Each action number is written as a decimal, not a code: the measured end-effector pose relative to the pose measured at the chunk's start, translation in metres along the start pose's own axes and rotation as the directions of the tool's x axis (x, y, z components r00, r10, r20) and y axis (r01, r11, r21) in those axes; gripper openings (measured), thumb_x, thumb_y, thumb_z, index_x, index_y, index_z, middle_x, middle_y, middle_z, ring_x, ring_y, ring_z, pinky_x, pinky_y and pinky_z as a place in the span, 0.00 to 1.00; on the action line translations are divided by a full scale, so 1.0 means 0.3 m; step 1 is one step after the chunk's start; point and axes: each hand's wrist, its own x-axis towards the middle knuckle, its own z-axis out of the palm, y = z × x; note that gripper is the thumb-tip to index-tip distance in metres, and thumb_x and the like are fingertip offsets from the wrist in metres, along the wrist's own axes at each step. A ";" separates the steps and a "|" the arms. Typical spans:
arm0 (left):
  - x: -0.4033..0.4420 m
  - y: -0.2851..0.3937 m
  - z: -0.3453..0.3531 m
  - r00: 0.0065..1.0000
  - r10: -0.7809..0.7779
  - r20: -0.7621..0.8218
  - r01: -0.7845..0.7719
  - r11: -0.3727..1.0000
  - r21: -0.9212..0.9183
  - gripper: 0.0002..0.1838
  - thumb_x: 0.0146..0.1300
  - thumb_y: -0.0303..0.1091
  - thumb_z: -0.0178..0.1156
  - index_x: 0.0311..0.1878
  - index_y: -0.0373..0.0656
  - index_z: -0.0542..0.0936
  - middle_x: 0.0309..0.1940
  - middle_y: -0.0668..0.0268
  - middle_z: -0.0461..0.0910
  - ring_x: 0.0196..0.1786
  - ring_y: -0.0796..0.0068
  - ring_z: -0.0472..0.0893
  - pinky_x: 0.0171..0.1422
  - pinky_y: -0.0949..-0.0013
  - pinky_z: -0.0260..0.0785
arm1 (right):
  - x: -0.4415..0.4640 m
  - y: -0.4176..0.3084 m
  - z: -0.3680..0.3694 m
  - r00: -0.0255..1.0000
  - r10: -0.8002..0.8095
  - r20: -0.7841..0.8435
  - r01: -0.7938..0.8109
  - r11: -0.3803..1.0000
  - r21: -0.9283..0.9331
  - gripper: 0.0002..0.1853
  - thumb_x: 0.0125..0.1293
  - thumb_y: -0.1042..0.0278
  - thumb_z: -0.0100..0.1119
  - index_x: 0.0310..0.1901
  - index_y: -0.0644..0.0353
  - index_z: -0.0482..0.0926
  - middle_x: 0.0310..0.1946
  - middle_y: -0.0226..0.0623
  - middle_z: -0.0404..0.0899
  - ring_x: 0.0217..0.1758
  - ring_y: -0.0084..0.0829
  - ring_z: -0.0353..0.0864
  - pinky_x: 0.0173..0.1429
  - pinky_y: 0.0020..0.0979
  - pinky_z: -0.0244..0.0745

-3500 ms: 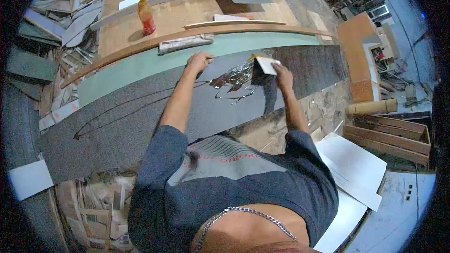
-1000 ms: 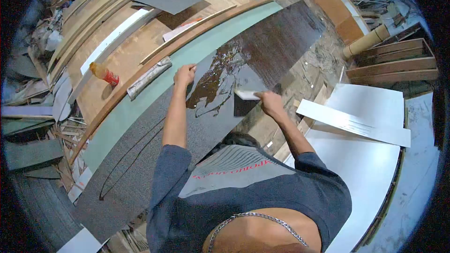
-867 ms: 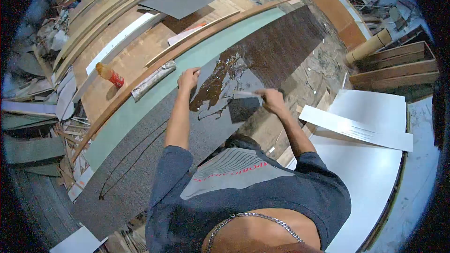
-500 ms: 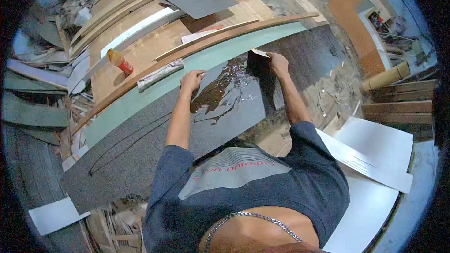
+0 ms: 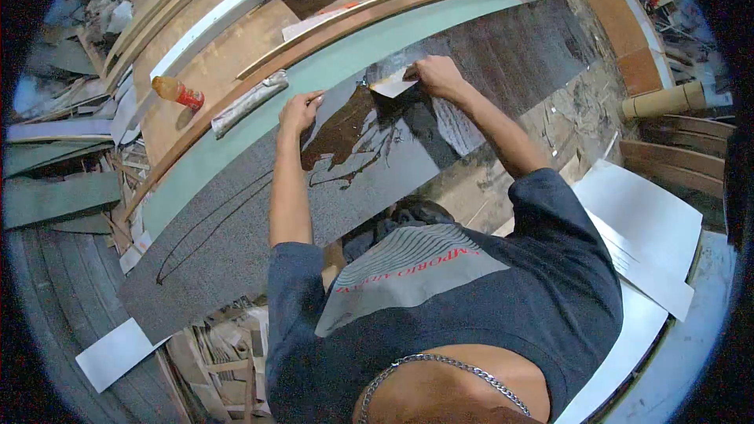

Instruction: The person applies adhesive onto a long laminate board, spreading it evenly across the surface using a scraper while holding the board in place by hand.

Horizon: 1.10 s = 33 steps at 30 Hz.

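Liquid (image 5: 338, 133), dark brown and glossy, lies in a streaky pool between the two hands, on a long dark panel (image 5: 243, 229) that passes beneath both of them. The right hand (image 5: 440, 76) pinches a pale, flat spreader (image 5: 395, 85) between thumb and fingers; its edge meets the panel at the right side of the pool, just to the left of that hand. The left hand (image 5: 300, 110) is curled at the panel's far edge, to the left of the pool; whether its fingers grip that edge I cannot tell. From near the left forearm, thin brown lines run toward the panel's near left end. To the right of the right hand, the panel's surface looks browner.

Beyond both hands, a pale green panel (image 5: 330, 55) shows along the dark one. On it, just beyond the left hand and to its left, lies a greyish roll (image 5: 250, 104). Farther off on that same side stands a red-labelled bottle (image 5: 179, 93) with a yellowish top. White sheets (image 5: 644, 204) lie well to the right of the right hand, on the near side.
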 end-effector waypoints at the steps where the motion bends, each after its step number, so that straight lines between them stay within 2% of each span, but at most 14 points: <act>1: -0.001 -0.001 -0.001 0.999 0.032 -0.018 -0.032 0.999 0.008 0.19 0.70 0.55 0.55 0.60 0.70 0.82 0.53 0.59 0.85 0.57 0.54 0.82 0.60 0.55 0.73 | -0.012 0.003 0.004 1.000 0.003 0.004 -0.003 1.000 0.005 0.18 0.55 0.70 0.61 0.47 0.42 0.88 0.36 0.42 0.86 0.40 0.46 0.87 0.41 0.44 0.82; 3: -0.002 -0.004 -0.002 0.999 0.034 -0.026 -0.034 0.999 -0.003 0.18 0.69 0.56 0.55 0.59 0.73 0.82 0.53 0.59 0.84 0.57 0.52 0.82 0.59 0.53 0.73 | -0.039 0.009 0.014 0.994 0.044 0.102 -0.034 0.994 -0.106 0.18 0.56 0.70 0.60 0.48 0.40 0.88 0.37 0.42 0.86 0.39 0.45 0.87 0.40 0.44 0.82; 4: -0.004 -0.004 0.003 0.999 0.037 -0.038 -0.038 0.999 -0.018 0.17 0.68 0.56 0.56 0.58 0.76 0.83 0.53 0.58 0.84 0.57 0.50 0.81 0.59 0.50 0.73 | -0.064 0.010 0.022 0.993 0.052 0.105 -0.041 0.994 -0.101 0.18 0.56 0.70 0.60 0.48 0.40 0.88 0.37 0.42 0.86 0.39 0.45 0.87 0.40 0.44 0.82; 6: -0.012 0.006 -0.004 0.999 0.029 -0.033 -0.028 1.000 0.004 0.17 0.68 0.57 0.55 0.58 0.76 0.82 0.54 0.58 0.84 0.58 0.50 0.81 0.59 0.50 0.73 | -0.120 0.022 0.032 0.997 -0.039 0.070 0.043 0.998 -0.055 0.18 0.58 0.70 0.58 0.47 0.39 0.88 0.36 0.40 0.86 0.39 0.45 0.87 0.41 0.44 0.82; 10: -0.028 0.031 -0.019 0.999 0.009 -0.034 -0.007 0.999 0.037 0.18 0.69 0.58 0.54 0.59 0.76 0.82 0.55 0.60 0.83 0.59 0.51 0.80 0.59 0.51 0.72 | -0.219 0.015 0.050 0.995 -0.049 0.088 0.052 0.998 -0.031 0.17 0.60 0.71 0.55 0.46 0.40 0.88 0.36 0.40 0.86 0.41 0.44 0.87 0.44 0.43 0.82; 14: -0.026 0.029 -0.020 1.000 0.016 -0.025 -0.017 1.000 -0.012 0.18 0.69 0.58 0.56 0.59 0.76 0.82 0.55 0.63 0.84 0.58 0.55 0.82 0.59 0.55 0.73 | -0.286 0.035 0.113 0.996 -0.031 0.082 0.033 0.999 -0.017 0.18 0.59 0.71 0.56 0.46 0.39 0.89 0.36 0.42 0.87 0.41 0.43 0.88 0.46 0.44 0.82; 16: -0.016 0.024 -0.016 1.000 -0.011 -0.001 0.011 1.000 0.023 0.18 0.69 0.57 0.57 0.59 0.74 0.82 0.54 0.62 0.85 0.57 0.57 0.82 0.59 0.57 0.73 | -0.316 0.038 0.141 0.995 0.006 0.096 -0.004 1.000 -0.026 0.16 0.59 0.70 0.57 0.45 0.40 0.89 0.34 0.42 0.87 0.40 0.44 0.88 0.43 0.45 0.82; 20: -0.014 -0.002 -0.005 0.996 0.088 -0.023 -0.089 0.994 -0.059 0.19 0.69 0.55 0.57 0.60 0.69 0.82 0.53 0.60 0.85 0.57 0.59 0.83 0.60 0.59 0.72 | -0.383 0.030 0.161 0.996 -0.017 0.087 0.022 0.998 -0.060 0.15 0.60 0.70 0.57 0.43 0.40 0.89 0.33 0.43 0.86 0.38 0.46 0.88 0.40 0.45 0.83; 22: -0.004 0.000 -0.006 0.994 0.102 -0.028 -0.104 0.991 -0.088 0.19 0.69 0.54 0.57 0.60 0.68 0.82 0.53 0.60 0.85 0.57 0.59 0.83 0.60 0.60 0.72 | -0.403 0.013 0.138 0.974 0.075 0.212 -0.060 0.995 -0.075 0.15 0.56 0.72 0.59 0.43 0.45 0.88 0.39 0.37 0.85 0.43 0.43 0.87 0.45 0.43 0.82; 29: 0.018 -0.046 0.022 0.997 0.061 -0.047 -0.062 0.998 -0.016 0.18 0.68 0.58 0.56 0.59 0.76 0.82 0.55 0.59 0.84 0.59 0.54 0.81 0.62 0.54 0.71 | -0.480 0.058 0.214 0.970 0.093 0.223 -0.072 0.992 -0.104 0.14 0.58 0.70 0.58 0.43 0.44 0.88 0.37 0.38 0.86 0.42 0.43 0.86 0.44 0.43 0.82; 32: 0.045 -0.083 0.044 0.995 0.085 -0.043 -0.088 0.994 -0.059 0.18 0.68 0.58 0.57 0.58 0.77 0.82 0.55 0.60 0.84 0.59 0.54 0.81 0.62 0.55 0.71 | -0.529 0.052 0.209 0.982 0.052 0.183 -0.036 0.995 -0.093 0.13 0.59 0.69 0.57 0.42 0.45 0.88 0.35 0.41 0.85 0.41 0.44 0.86 0.42 0.45 0.82; 33: 0.051 -0.093 0.048 0.995 0.091 -0.043 -0.093 0.994 -0.059 0.18 0.68 0.58 0.57 0.58 0.77 0.82 0.55 0.60 0.84 0.59 0.54 0.81 0.62 0.55 0.71 | -0.550 0.024 0.160 0.982 0.040 0.183 -0.034 0.999 -0.037 0.09 0.60 0.69 0.57 0.38 0.51 0.86 0.32 0.44 0.85 0.38 0.46 0.87 0.39 0.46 0.82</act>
